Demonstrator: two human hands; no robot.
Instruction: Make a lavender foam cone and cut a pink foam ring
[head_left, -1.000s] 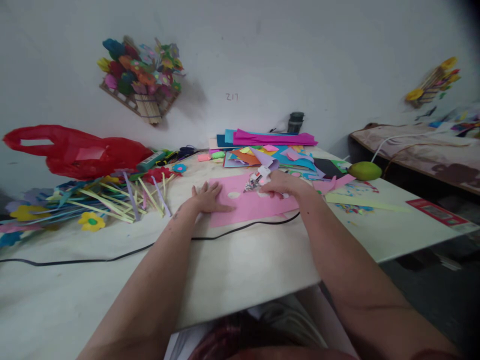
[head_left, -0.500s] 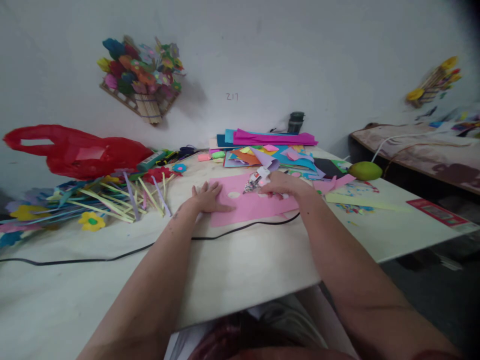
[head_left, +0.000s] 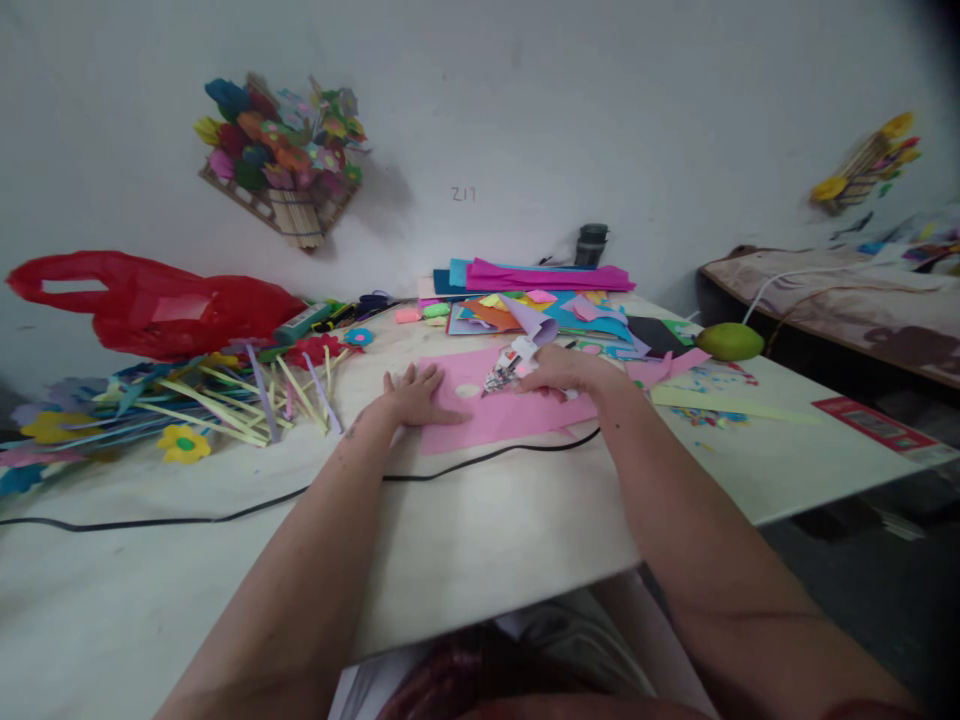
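A pink foam sheet [head_left: 517,415] with a round hole in it lies on the pale table [head_left: 465,530]. My left hand [head_left: 415,396] rests flat on the sheet's left end, fingers spread. My right hand [head_left: 562,372] is closed around a small white tool with a printed label [head_left: 510,366], whose tip points down at the sheet beside the hole.
Stacked coloured sheets [head_left: 536,290] lie behind the pink one. Paper strips and flowers [head_left: 187,405] are spread at the left by a red plastic bag [head_left: 161,300]. A black cable [head_left: 300,490] crosses the table. A green fruit [head_left: 729,342] sits at right.
My right hand and the white tool have shifted slightly left toward the hole. My left hand has stayed in place.
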